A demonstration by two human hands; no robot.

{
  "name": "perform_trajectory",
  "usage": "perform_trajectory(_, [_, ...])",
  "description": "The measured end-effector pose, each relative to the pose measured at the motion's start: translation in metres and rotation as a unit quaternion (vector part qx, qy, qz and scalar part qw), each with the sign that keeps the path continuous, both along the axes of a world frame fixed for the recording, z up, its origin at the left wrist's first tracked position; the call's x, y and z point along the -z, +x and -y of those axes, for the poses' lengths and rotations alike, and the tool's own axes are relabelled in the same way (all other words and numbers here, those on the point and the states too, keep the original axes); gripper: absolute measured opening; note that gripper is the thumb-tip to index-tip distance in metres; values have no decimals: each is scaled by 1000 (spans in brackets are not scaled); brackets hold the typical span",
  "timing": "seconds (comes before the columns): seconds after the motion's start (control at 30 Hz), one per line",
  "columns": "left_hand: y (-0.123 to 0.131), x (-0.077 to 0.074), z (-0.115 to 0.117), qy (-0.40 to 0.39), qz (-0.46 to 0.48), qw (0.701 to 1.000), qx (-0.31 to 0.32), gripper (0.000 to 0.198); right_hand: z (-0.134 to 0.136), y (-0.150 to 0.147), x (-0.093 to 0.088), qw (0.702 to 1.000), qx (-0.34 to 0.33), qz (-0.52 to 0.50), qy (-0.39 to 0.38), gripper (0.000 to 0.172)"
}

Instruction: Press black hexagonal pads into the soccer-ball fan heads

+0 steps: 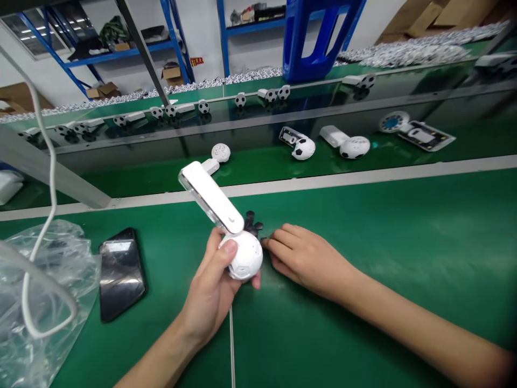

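Note:
My left hand (214, 285) is closed around a white plastic piece (245, 257) with a round, football-patterned head and a long flat white arm (213, 197) that tilts up to the left. The thumb presses on the ball part. Just behind the ball, on the green table, lies a small heap of black pieces (251, 222). My right hand (297, 256) rests on the table beside them, its finger and thumb pinched together on a small black piece (264, 242) that is mostly hidden.
A dark phone (122, 275) and a clear plastic bag (48, 302) with a white cable (52, 178) lie at the left. Beyond a metal rail (323, 182), several similar football-shaped pieces (304, 148) lie on a green conveyor belt. A blue stool (315, 37) stands behind.

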State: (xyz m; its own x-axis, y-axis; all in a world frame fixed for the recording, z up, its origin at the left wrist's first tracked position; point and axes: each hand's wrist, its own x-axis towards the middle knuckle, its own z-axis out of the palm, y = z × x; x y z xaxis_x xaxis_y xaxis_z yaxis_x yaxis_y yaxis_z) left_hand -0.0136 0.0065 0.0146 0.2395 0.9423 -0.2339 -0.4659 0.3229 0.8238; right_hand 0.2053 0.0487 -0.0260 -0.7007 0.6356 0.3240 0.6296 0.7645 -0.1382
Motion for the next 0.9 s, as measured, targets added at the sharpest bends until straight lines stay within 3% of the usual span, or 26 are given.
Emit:
perform_trajectory(0.2, [1, 1, -3, 3, 10, 999, 38, 37, -4, 2, -3, 999, 25, -17, -31, 18])
perform_trajectory(0.43, [2, 7, 0, 2, -10, 1000, -15, 45, -1, 1, 2, 998, 43, -39, 3, 25])
perform_trajectory(0.57, [1, 9, 0, 28, -21, 999, -16, 46, 4, 7, -3, 997, 3, -77, 30, 27])
perform_trajectory(0.7, [0, 12, 0, 54, -42, 998, -10, 44, 25, 19, -21, 977, -47, -198, 69, 27])
perform_trajectory(0.9, [0, 16, 11, 85, -97, 991, 34, 45, 43, 25, -42, 961, -37, -275, -15, 63])
